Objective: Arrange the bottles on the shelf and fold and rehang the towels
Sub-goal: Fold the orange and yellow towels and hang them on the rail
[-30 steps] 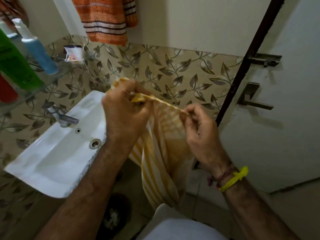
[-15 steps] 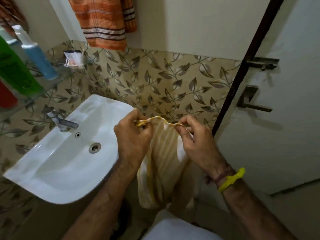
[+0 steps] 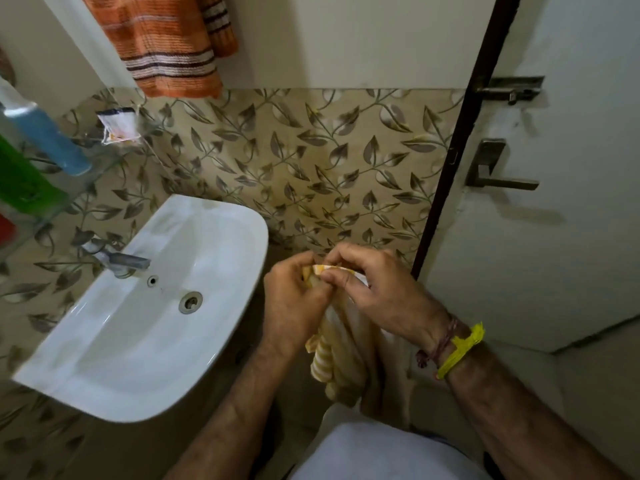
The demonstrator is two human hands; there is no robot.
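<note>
Both pinched shut on the top edge of the yellow-striped towel (image 3: pixel 341 358), lower centre of the frame: left hand (image 3: pixel 294 306) and right hand (image 3: pixel 377 299) touching, corners brought together between them. Hanging straight down from that pinch, long axis vertical, loose end pointing at the floor. Neither hand nearer, by the look of it; orange striped towel (image 3: pixel 166 46) at upper left, well apart.

I count two towels: one yellow striped towel (image 3: pixel 341 355) and one orange towel (image 3: pixel 166 43). Bottles at the shelf's (image 3: pixel 100 161) left end: blue bottle (image 3: pixel 48 136), green bottle (image 3: pixel 24 185), a red one (image 3: pixel 5 228). One sink (image 3: pixel 145 317).
</note>
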